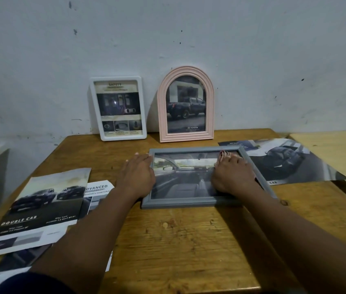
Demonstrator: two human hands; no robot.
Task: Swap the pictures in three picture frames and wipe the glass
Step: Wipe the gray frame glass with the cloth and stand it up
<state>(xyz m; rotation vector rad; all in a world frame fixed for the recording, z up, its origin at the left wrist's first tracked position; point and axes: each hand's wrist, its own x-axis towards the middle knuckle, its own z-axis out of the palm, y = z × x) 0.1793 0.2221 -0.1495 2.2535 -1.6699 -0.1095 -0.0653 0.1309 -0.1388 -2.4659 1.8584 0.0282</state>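
Straight and close together, the fingers [225, 155] of the right hand [231, 172] lie flat on the glass of a grey frame [180, 203], reaching toward its far right corner, while the left hand [138, 175] rests palm down along the frame's left edge with its fingers likewise extended. The frame lies flat on a wooden table [178, 240] and holds a picture of a car interior. Behind it a white frame [123, 137] and an arched pink frame [185, 137] lean upright against the wall [167, 39], with loose car brochure pages [40, 209] to the left and a large car print [290, 162] partly under the grey frame's right side.
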